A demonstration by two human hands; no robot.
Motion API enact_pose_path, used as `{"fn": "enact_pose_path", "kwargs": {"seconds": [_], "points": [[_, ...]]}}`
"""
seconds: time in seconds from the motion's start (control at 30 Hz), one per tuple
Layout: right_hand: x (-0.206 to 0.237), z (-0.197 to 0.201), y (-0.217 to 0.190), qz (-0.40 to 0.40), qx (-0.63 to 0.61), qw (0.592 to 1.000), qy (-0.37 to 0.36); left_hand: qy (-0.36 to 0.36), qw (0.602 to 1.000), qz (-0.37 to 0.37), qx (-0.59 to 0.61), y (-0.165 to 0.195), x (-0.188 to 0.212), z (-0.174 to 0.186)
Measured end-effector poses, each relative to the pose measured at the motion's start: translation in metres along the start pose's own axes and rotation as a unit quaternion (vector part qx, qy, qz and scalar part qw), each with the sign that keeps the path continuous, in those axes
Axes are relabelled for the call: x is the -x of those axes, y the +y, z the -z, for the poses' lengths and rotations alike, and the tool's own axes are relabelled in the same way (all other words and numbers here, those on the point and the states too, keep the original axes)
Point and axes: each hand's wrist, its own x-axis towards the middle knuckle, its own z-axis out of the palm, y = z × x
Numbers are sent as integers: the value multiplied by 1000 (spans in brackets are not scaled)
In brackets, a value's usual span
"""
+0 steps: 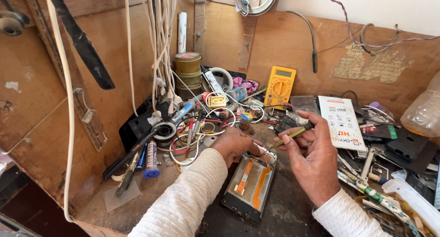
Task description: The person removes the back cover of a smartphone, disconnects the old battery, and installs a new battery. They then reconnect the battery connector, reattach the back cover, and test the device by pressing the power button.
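An opened phone (250, 186) lies back-up on the dark bench in front of me, with orange flex cables showing inside. My left hand (234, 145) rests on its top end, fingers curled on the upper edge. My right hand (311, 161) grips a small screwdriver (293, 134) with a yellow-green shaft and a dark cap. Its tip points down-left at the phone's top right corner, close to my left fingers. Both arms wear white knitted sleeves.
A yellow multimeter (279, 87) leans at the back wall. Stacked round tins (188, 70), a solder spool (165, 131), red and white wires, pens and tools crowd the left. A white printed packet (341, 122), phone covers and a plastic bottle (424, 111) lie right.
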Motion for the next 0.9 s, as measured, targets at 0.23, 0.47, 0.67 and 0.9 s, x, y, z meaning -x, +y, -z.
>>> {"fn": "enact_pose_path", "kwargs": {"seconds": [0.23, 0.47, 0.67, 0.9], "points": [[1, 0, -2, 2, 6, 1000, -4, 8, 1000, 4, -17, 5, 6, 0], [2, 0, -2, 5, 7, 1000, -6, 3, 1000, 8, -10, 6, 6, -2], [1, -2, -8, 4, 11, 1000, -4, 11, 1000, 9, -26, 6, 7, -1], [-11, 1, -18, 12, 239, 971, -5, 9, 1000, 0, -3, -1, -1, -1]]}}
